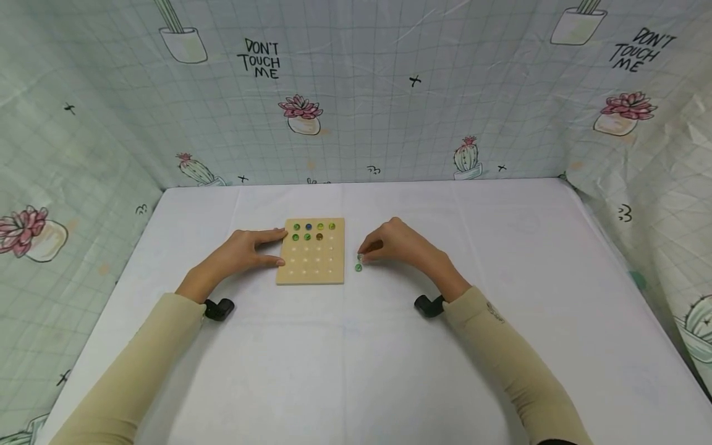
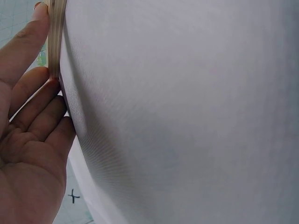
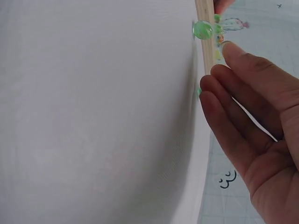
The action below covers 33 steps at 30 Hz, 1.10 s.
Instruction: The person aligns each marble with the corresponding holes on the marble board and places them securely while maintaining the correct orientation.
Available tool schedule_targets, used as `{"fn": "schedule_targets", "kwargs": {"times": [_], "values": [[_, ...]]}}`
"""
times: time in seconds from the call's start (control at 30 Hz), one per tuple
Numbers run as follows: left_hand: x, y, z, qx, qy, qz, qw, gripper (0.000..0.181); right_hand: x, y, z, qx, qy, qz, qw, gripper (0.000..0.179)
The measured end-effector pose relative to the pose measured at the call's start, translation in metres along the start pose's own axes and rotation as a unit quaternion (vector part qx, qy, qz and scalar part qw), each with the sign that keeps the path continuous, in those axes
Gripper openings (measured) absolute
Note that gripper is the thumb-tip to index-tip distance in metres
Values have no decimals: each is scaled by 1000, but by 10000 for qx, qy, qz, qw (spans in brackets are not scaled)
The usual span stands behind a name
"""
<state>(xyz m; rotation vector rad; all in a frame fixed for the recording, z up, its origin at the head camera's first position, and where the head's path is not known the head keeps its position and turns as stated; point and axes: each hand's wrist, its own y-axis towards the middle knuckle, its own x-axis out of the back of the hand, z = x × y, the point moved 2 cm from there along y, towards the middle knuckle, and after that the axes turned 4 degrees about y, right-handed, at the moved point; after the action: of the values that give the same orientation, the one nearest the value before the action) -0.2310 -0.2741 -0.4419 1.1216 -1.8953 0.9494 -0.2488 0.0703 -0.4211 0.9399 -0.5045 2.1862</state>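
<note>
There is one left grip (image 1: 245, 248) and one right grip (image 1: 396, 241), with two beige sleeves (image 1: 133, 364) and two black wrist cameras (image 1: 428, 306) behind them. One wooden board (image 1: 313, 276) lies at the left grip on one desk (image 1: 311, 371). Of nine glass marbles (image 1: 308, 227), it bears seven: three green, two yellowish, one blue, one amber. Two green ones (image 1: 358, 267) sit by the right grip.

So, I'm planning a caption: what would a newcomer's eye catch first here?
Probably the wooden board, with seven coloured marbles in its two far rows and the left hand touching its left edge. Next, the right hand beside green marbles on the white table. Behind, the backdrop says DON'T TOUCH ME.
</note>
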Motion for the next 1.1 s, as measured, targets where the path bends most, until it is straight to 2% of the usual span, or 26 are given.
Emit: {"fn": "schedule_targets", "kwargs": {"times": [0.23,0.57,1.1], "values": [[1,-1,-2,-38,-32,-59,10000,83,4,-11,-1,326,94,-84,9994,15],[1,0,-1,-92,-71,12,9999,83,8,-20,-1,890,211,-475,9947,17],[2,1,-5,79,-18,116,9999,83,13,-16,-1,1078,139,-793,9909,15]]}}
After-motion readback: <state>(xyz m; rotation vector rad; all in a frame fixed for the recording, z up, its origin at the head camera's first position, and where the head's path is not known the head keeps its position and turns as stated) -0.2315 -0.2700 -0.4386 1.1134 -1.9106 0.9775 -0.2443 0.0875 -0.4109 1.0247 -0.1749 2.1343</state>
